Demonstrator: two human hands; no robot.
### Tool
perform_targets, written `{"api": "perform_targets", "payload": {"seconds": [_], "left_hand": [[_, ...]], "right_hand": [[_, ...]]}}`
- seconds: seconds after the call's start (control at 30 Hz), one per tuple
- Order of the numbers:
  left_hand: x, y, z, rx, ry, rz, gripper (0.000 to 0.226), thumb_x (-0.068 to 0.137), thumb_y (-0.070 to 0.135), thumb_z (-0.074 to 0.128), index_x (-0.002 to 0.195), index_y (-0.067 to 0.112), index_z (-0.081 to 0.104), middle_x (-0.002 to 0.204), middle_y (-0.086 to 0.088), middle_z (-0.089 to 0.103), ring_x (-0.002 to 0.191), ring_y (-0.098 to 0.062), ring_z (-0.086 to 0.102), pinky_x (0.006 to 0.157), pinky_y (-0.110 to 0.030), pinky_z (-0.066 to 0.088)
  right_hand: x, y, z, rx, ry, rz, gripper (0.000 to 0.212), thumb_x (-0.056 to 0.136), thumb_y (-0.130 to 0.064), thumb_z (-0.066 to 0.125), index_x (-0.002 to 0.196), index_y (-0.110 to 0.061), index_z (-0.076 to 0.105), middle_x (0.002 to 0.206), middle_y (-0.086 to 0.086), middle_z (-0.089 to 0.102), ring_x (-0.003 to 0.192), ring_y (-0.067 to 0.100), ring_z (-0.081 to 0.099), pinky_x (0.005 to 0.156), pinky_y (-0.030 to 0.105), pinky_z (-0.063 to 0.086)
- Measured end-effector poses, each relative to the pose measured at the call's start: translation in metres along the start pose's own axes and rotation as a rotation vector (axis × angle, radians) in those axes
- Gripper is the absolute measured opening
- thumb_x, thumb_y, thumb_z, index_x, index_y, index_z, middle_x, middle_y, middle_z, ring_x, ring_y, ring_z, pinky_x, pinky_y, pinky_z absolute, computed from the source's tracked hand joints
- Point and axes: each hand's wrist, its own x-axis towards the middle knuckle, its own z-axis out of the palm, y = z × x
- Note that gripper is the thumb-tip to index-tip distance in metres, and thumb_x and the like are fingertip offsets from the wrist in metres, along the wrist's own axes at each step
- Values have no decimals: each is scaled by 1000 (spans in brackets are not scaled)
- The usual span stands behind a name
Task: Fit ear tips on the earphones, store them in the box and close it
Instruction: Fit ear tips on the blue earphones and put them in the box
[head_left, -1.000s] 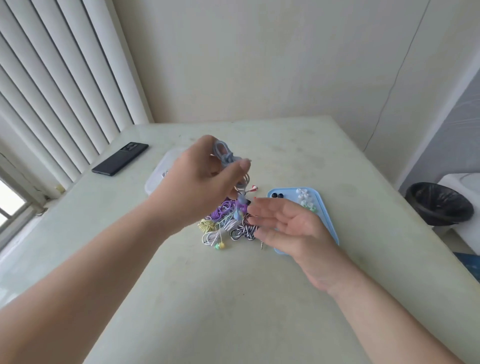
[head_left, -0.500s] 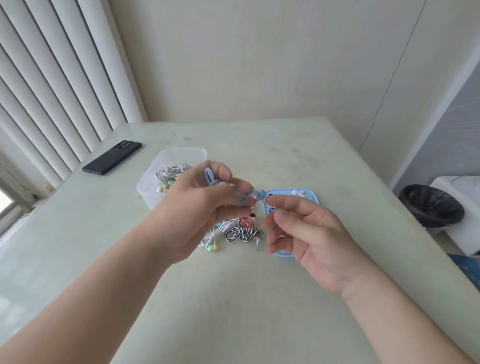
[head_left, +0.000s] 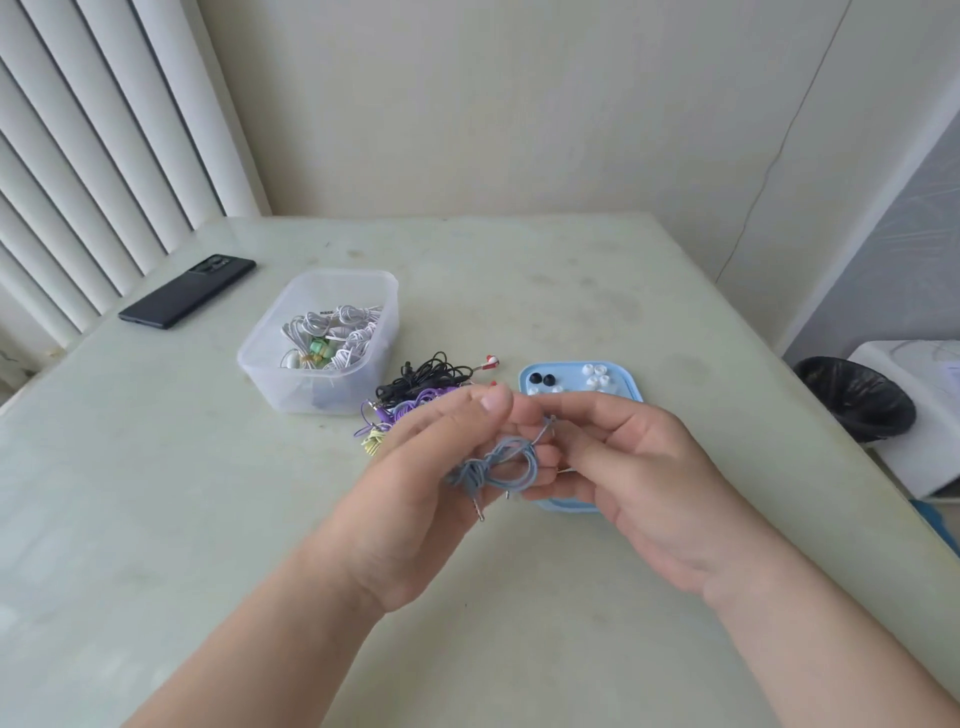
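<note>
A: What is laid on the desk (head_left: 156, 519) at the left?
B: A black phone (head_left: 187, 292), then the open box (head_left: 311, 395), in which white earphones (head_left: 337, 332) are coiled.
A: And further right?
B: A loose earphone pile (head_left: 426, 387); a grey-blue earphone (head_left: 501, 467) is gripped by the left hand (head_left: 431, 499), its end apparently pinched by the right hand (head_left: 644, 483). Ear tips (head_left: 596, 382) are kept on a blue tray (head_left: 571, 365) behind.
</note>
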Motion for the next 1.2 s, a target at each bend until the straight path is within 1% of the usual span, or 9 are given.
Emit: {"api": "perform_targets", "payload": {"seconds": [0.1, 0.2, 0.23, 0.33, 0.5, 0.73, 0.83, 0.93, 1.2], "left_hand": [[-1, -1, -4, 79, 59, 19, 19, 91, 27, 68, 94, 8, 67, 90, -19, 67, 83, -31, 66, 81, -39, 55], [0, -9, -2, 184, 161, 35, 17, 86, 17, 74, 95, 6, 65, 86, -19, 66, 79, -31, 68, 91, -58, 56], [0, -13, -2, 225, 194, 47, 21, 84, 18, 76, 97, 5, 65, 87, -19, 67, 78, -32, 69, 87, -57, 58], [-2, -18, -1, 338, 231, 99, 20, 88, 17, 81, 105, 10, 73, 87, -18, 71, 72, -27, 70, 69, -37, 54], [-5, -20, 3, 408, 247, 154, 7, 93, 6, 74, 96, 10, 77, 82, -11, 75, 63, -18, 68, 60, -19, 52], [-4, -17, 1, 437, 362, 209, 8, 94, 14, 75, 98, 11, 70, 87, -6, 79, 82, -20, 76, 73, -32, 57], [-5, -16, 2, 445, 367, 236, 11, 92, 17, 78, 98, 13, 70, 91, -7, 80, 93, -30, 76, 79, -39, 58], [-6, -16, 1, 431, 354, 263, 12, 91, 9, 78, 97, 9, 67, 90, -9, 80, 88, -27, 77, 84, -43, 60], [-5, -18, -2, 406, 295, 294, 21, 77, -2, 85, 84, 15, 74, 78, -3, 75, 73, -17, 71, 73, -26, 58]], "right_hand": [[0, -2, 0, 55, -10, -22, 23, 96, 3, 56, 112, -1, 72, 87, 20, 73, 75, 26, 70, 72, 34, 59], [-1, -4, -1, -13, -15, -71, 20, 92, 1, 61, 108, -3, 73, 85, 21, 73, 73, 31, 69, 67, 31, 56], [-1, -4, -1, -43, -15, -86, 19, 91, 1, 63, 107, -4, 74, 85, 21, 73, 72, 32, 70, 66, 31, 55], [-2, -6, -3, -167, -20, -118, 19, 92, 5, 65, 106, -4, 73, 85, 16, 77, 73, 31, 73, 67, 29, 56], [-3, -13, -8, -173, -16, -34, 33, 78, -6, 74, 109, 0, 66, 97, 19, 78, 83, 33, 75, 71, 33, 60], [-1, -11, -13, -97, 55, -68, 29, 73, -10, 75, 102, -5, 76, 84, 17, 72, 74, 27, 68, 69, 35, 57], [-1, -15, -12, -52, 44, -64, 31, 71, -9, 76, 101, -4, 73, 81, 18, 69, 69, 28, 65, 64, 34, 56], [-2, -16, -11, -35, 32, -73, 26, 71, -12, 77, 95, -5, 70, 78, 19, 68, 64, 30, 62, 58, 34, 55], [-2, -12, -10, -21, 8, -78, 26, 79, -15, 72, 103, -6, 78, 78, 16, 66, 69, 28, 62, 64, 35, 55]]}}
